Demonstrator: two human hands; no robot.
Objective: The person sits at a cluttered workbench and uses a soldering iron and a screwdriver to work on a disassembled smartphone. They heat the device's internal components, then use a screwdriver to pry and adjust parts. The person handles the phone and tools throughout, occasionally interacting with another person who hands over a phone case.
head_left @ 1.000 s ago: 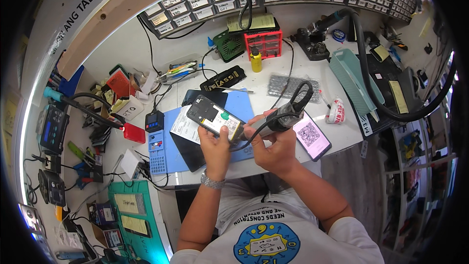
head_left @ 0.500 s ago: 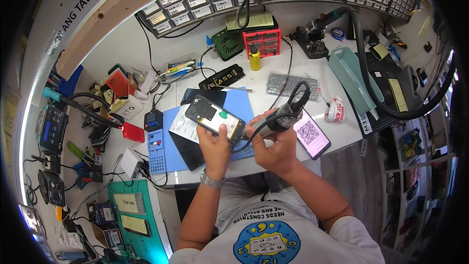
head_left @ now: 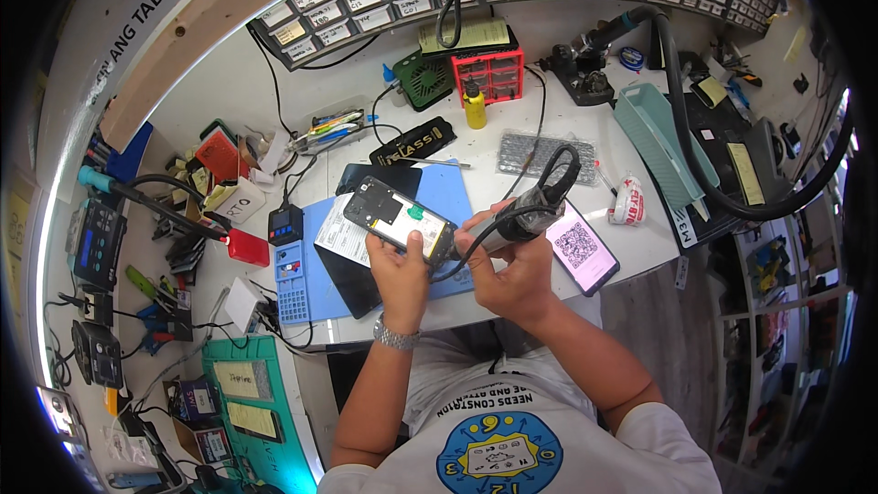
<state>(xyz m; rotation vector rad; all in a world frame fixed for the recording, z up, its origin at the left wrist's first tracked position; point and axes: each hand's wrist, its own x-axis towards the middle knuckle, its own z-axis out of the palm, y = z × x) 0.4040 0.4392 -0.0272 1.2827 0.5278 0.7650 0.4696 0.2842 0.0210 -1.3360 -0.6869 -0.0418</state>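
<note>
My left hand (head_left: 401, 274) is closed around the lower part of an opened smartphone (head_left: 382, 205), thumb on top. The phone's back cover is off; dark parts, a white battery area and a small green patch show. My right hand (head_left: 514, 282) is wrapped around a grey, cylindrical corded hand tool (head_left: 501, 232), held aslant. Its narrow end is at the phone's bottom end; I cannot tell whether they touch. The tool's black cord loops over it and past my fingers. Both hands are above a blue mat (head_left: 444, 185).
Beneath the phone lie a paper slip (head_left: 340, 236) and a dark tablet-like panel (head_left: 352, 288). A phone with a lit pink screen (head_left: 583, 252) lies to the right. Farther back are a yellow bottle (head_left: 474, 110), a red drawer box (head_left: 487, 73) and a teal tray (head_left: 658, 142).
Both hands keep their grips, and the phone and corded tool have hardly moved. The whole view has shifted slightly.
</note>
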